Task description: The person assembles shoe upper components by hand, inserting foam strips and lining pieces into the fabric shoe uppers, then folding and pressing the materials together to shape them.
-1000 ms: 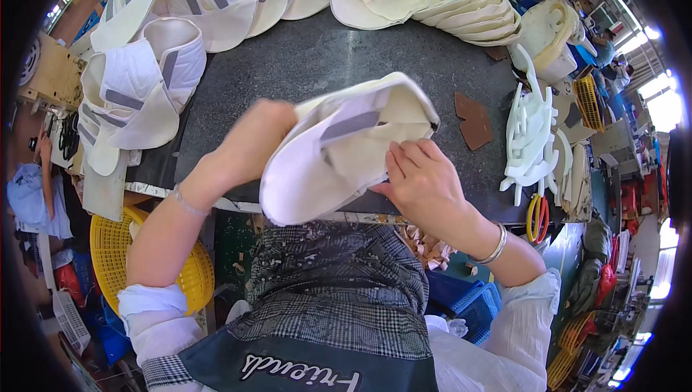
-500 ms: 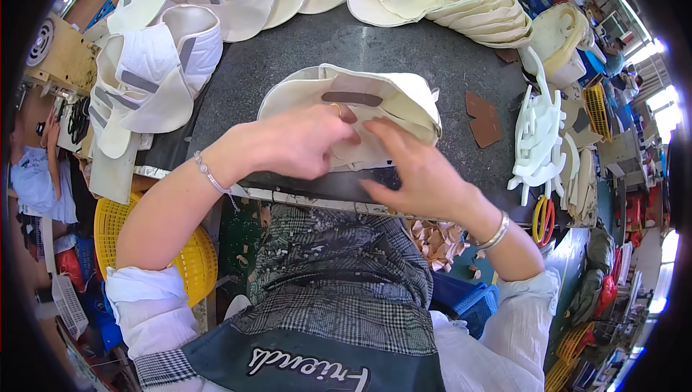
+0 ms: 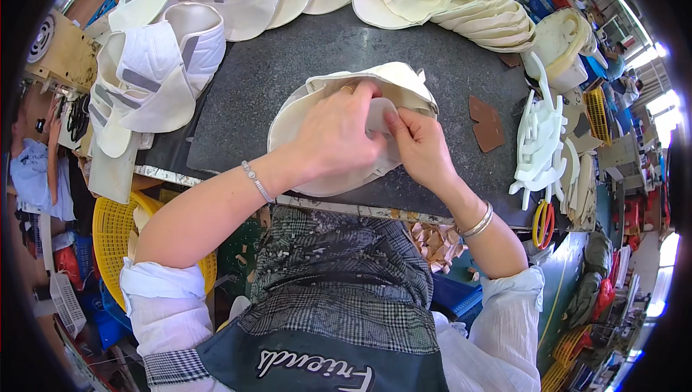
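A cream-white shoe upper (image 3: 292, 132) lies on the dark tabletop in front of me, its soft, rounded body opened up. My left hand (image 3: 331, 129) reaches into it from the left, fingers curled over a pale inner flap (image 3: 378, 119) and closed on the upper. On the other side, my right hand (image 3: 418, 143) pinches the edge of that flap between thumb and forefinger. Both hands meet near the middle of the upper and partly cover it. The left fingertips are partly hidden inside.
Similar uppers with grey strips (image 3: 155, 78) stand at the left and back. Flatter cream pieces (image 3: 483, 13) overlap at the back right. Brown scraps (image 3: 486, 124) and white plastic parts (image 3: 539, 139) lie to the right. A yellow basket (image 3: 108, 226) stands below the table's left edge.
The shoe upper has turned and shifted slightly right. My right hand has gone from spread fingers to pinching the inner flap, while my left hand has moved deeper into the upper.
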The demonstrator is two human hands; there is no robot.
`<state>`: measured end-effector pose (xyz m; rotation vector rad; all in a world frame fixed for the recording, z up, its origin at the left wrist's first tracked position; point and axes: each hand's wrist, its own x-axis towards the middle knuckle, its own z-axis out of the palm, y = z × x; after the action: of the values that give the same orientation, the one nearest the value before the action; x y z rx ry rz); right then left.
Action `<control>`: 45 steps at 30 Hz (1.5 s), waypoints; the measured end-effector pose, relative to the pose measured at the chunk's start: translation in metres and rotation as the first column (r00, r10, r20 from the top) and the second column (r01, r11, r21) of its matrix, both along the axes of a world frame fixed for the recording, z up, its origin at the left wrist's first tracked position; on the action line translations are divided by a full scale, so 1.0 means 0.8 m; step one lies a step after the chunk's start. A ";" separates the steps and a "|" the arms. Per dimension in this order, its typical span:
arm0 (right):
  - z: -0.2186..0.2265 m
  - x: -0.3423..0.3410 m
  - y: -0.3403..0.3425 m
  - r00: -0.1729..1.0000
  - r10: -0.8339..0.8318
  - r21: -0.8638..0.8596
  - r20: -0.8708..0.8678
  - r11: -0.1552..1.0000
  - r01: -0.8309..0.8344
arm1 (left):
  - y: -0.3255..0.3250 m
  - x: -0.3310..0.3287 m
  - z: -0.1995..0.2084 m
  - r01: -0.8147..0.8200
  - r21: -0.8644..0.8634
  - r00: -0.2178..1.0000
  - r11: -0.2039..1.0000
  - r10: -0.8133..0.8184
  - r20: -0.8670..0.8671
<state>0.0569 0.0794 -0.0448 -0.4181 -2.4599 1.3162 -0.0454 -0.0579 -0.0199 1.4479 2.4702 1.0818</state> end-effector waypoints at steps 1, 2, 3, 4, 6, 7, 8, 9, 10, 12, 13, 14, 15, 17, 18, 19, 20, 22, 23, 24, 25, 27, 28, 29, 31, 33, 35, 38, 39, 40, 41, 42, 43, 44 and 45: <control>-0.004 0.001 0.002 1.000 0.001 0.000 0.001 1.000 -0.001 | 0.000 -0.005 0.000 -0.001 0.000 1.000 1.000 0.001 0.001; -0.008 0.005 0.004 1.000 -0.003 0.004 -0.016 1.000 0.003 | -0.001 -0.015 0.001 -0.013 -0.079 0.999 0.997 0.016 0.039; -0.010 0.008 0.006 0.999 -0.006 0.008 -0.033 1.000 0.007 | -0.004 -0.023 0.001 -0.022 -0.158 0.997 0.987 0.034 0.076; -0.010 0.010 0.006 0.999 -0.006 0.006 -0.032 1.000 0.006 | -0.008 -0.027 -0.004 -0.023 -0.160 0.996 0.987 0.035 0.077; -0.005 0.013 0.005 1.000 0.012 -0.017 0.009 1.000 -0.012 | -0.014 -0.035 -0.020 0.040 0.077 0.976 0.996 -0.055 0.210; -0.002 0.015 0.004 1.000 0.013 -0.017 0.011 1.000 -0.013 | -0.013 -0.027 -0.023 0.038 0.076 0.976 0.996 -0.054 0.212; 0.001 0.017 0.002 0.998 0.061 0.017 0.014 0.998 -0.061 | -0.011 -0.014 -0.028 0.037 0.185 0.994 0.982 -0.056 0.095; 0.002 0.018 0.001 0.994 0.109 0.050 0.020 0.993 -0.110 | -0.010 -0.007 -0.030 0.048 0.291 0.999 0.956 -0.043 -0.022; -0.002 0.018 0.006 0.994 0.105 0.052 0.022 0.993 -0.106 | -0.010 -0.008 -0.028 0.051 0.292 0.999 0.955 -0.047 -0.021; -0.012 0.023 0.024 0.860 0.464 0.569 -0.211 0.774 -0.277 | -0.014 -0.012 -0.022 0.161 -0.119 0.968 0.980 -0.181 -0.174; -0.006 0.030 0.029 0.855 0.503 0.591 -0.124 0.730 -0.344 | -0.018 -0.010 -0.029 0.164 -0.124 0.946 0.979 -0.192 -0.263; -0.001 0.034 0.025 0.852 0.509 0.588 -0.123 0.729 -0.350 | -0.021 -0.009 -0.034 0.158 -0.126 0.947 0.979 -0.186 -0.260; 0.003 0.037 0.021 0.919 0.385 0.429 -0.082 0.846 -0.317 | -0.022 -0.007 -0.038 0.125 -0.055 0.929 0.991 -0.137 -0.344; -0.002 0.038 0.023 0.948 0.295 0.444 -0.117 0.870 -0.215 | -0.015 0.000 -0.037 0.112 0.025 0.904 0.993 -0.092 -0.417; -0.010 0.034 0.026 0.950 0.291 0.445 -0.113 0.870 -0.214 | -0.012 0.002 -0.035 0.104 -0.016 0.907 0.994 -0.102 -0.409; -0.018 0.030 0.029 0.934 0.311 0.446 -0.176 0.871 -0.206 | -0.011 0.002 -0.032 0.095 -0.058 0.909 0.994 -0.110 -0.402; -0.020 0.027 0.031 0.914 0.329 0.446 -0.238 0.873 -0.199 | -0.010 0.000 -0.027 0.096 -0.057 0.910 0.994 -0.111 -0.400; -0.009 0.030 0.042 0.992 0.102 0.081 -0.073 0.992 -0.096 | -0.009 -0.006 -0.018 0.123 -0.153 0.955 0.981 -0.159 -0.250; -0.010 0.029 0.045 0.983 0.121 0.044 -0.140 0.992 -0.116 | -0.010 -0.004 -0.017 0.122 -0.154 0.956 0.981 -0.158 -0.248; -0.010 0.031 0.047 0.983 0.123 0.042 -0.138 0.992 -0.118 | -0.010 -0.002 -0.017 0.124 -0.158 0.956 0.980 -0.161 -0.246; -0.007 0.032 0.048 0.972 0.209 0.122 -0.109 0.973 -0.196 | -0.010 -0.001 -0.018 0.127 -0.165 0.956 0.978 -0.164 -0.243; 0.012 0.037 0.048 0.938 0.302 0.176 0.172 0.927 -0.331 | -0.014 -0.006 -0.025 0.135 -0.164 0.950 0.977 -0.175 -0.260; 0.010 0.037 0.050 0.938 0.299 0.172 0.174 0.929 -0.328 | -0.016 -0.008 -0.028 0.151 -0.159 0.941 0.976 -0.191 -0.280; 0.008 0.035 0.053 0.916 0.383 0.266 0.115 0.877 -0.400 | -0.017 -0.010 -0.029 0.155 -0.162 0.941 0.974 -0.196 -0.276; 0.005 0.035 0.054 0.881 0.468 0.359 0.066 0.813 -0.458 | -0.020 -0.013 -0.032 0.185 -0.124 0.903 0.975 -0.219 -0.370; 0.005 0.036 0.053 0.816 0.577 0.426 0.033 0.731 -0.534 | -0.024 -0.014 -0.030 0.193 -0.190 0.920 0.963 -0.245 -0.307; 0.008 0.036 0.067 0.763 0.641 0.267 0.076 0.725 -0.635 | -0.026 -0.013 -0.027 0.195 -0.249 0.932 0.949 -0.258 -0.254; 0.003 0.034 0.094 0.720 0.694 0.131 -0.011 0.715 -0.687 | -0.028 -0.011 -0.034 0.207 -0.176 0.850 0.962 -0.266 -0.454; 0.005 0.033 0.108 0.727 0.674 -0.205 0.133 0.736 -0.645 | -0.028 -0.012 -0.035 0.227 -0.200 0.850 0.953 -0.294 -0.437; 0.009 0.031 0.111 0.684 0.677 -0.510 0.272 0.704 -0.494 | -0.030 -0.014 -0.036 0.246 -0.225 0.851 0.943 -0.321 -0.416; 0.009 0.037 0.101 0.791 0.551 -0.436 0.265 0.801 -0.411 | -0.032 -0.018 -0.036 0.246 -0.225 0.849 0.943 -0.322 -0.420; 0.010 0.034 0.092 0.793 0.549 -0.434 0.262 0.801 -0.412 | -0.036 -0.025 -0.037 0.316 -0.225 0.853 0.922 -0.380 -0.357; 0.008 0.032 0.085 0.859 0.501 -0.535 0.103 0.756 -0.377 | -0.039 -0.031 -0.039 0.388 -0.217 0.851 0.896 -0.439 -0.289; 0.010 0.032 0.081 0.905 0.422 -0.626 -0.055 0.691 -0.360 | -0.048 -0.037 -0.035 0.388 -0.217 0.850 0.896 -0.439 -0.292; 0.012 0.033 0.085 0.864 0.502 -0.608 -0.034 0.676 -0.417 | -0.058 -0.045 -0.027 0.482 -0.199 0.805 0.853 -0.521 -0.282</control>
<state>0.0834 0.1474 -0.0356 0.0053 -2.2736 2.3794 -0.0812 -0.1045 -0.0418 2.2173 2.0612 0.6141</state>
